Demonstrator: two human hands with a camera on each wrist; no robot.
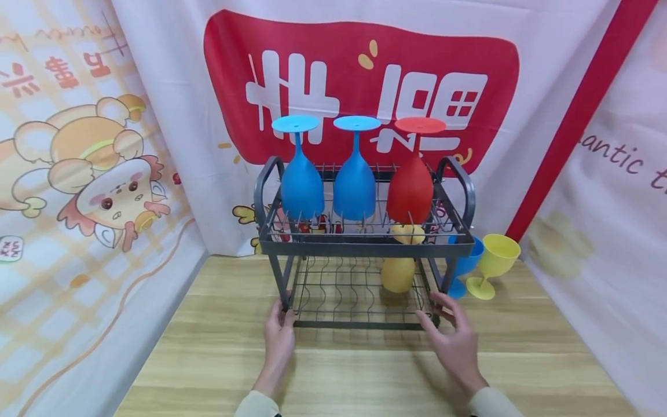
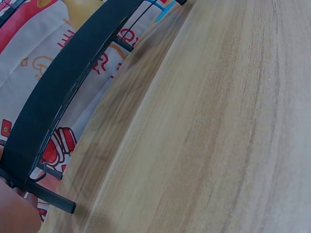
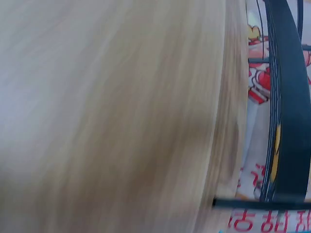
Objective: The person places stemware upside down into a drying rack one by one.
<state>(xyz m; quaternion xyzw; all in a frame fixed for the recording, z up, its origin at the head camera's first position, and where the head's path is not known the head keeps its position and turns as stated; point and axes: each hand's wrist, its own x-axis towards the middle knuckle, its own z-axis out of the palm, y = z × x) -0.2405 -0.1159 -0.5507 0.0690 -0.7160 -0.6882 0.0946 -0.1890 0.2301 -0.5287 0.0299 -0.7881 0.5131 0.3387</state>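
A dark two-tier dish rack (image 1: pixel 359 250) stands on the wooden table. My left hand (image 1: pixel 279 333) grips its lower left front corner, thumb in front. In the left wrist view, part of that hand (image 2: pixel 17 211) shows beside the rack's foot (image 2: pixel 58 200). My right hand (image 1: pixel 454 341) is at the lower right corner, thumb and fingers spread apart around it. Upside down on the top tier are two blue goblets (image 1: pixel 302 188) and a red goblet (image 1: pixel 410 191). A yellow goblet (image 1: pixel 398 274) is upside down on the lower tier, its upper part overlapped by the top tier.
To the right of the rack, a blue goblet (image 1: pixel 465 260) and a yellow goblet (image 1: pixel 497 258) stand upright on the table (image 1: pixel 359 376). Printed cloth (image 1: pixel 172 116) hangs behind and at both sides. The right wrist view is blurred, with the rack (image 3: pixel 294 111) along its right side.
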